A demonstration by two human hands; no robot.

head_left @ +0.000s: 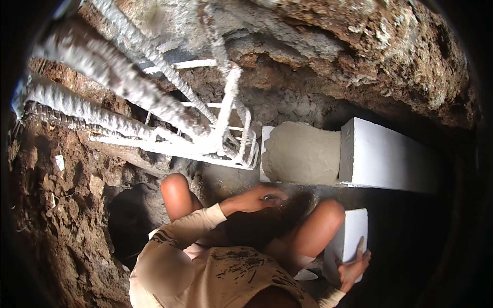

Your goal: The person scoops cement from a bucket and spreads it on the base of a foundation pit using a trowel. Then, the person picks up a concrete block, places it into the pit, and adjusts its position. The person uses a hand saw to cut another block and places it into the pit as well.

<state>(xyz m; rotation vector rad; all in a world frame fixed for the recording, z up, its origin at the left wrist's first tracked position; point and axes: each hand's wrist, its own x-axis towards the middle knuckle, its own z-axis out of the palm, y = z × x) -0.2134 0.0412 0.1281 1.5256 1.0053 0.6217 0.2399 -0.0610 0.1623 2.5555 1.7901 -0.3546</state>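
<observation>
My right hand [353, 268] grips the edge of a white building block [355, 228], which stands upright beside my right knee. Between my knees, my left hand [257, 199] is low over dark, wet-looking ground. Its fingers curl round, and whatever may be in them is too dark to make out. Just ahead, a thick bed of grey mortar [303, 154] covers the top of a laid block, whose white edge [266, 134] shows at the left. Against the mortar's right side sits a larger white block [387, 156], its far end in shadow.
A cage of mortar-crusted steel bars [226, 113] slants in from the upper left, close to the laid block. Rough earth and rock walls [349, 46] hem in the pit. A dark hollow [131, 220] lies left of my left knee. Deep shadow covers the right side.
</observation>
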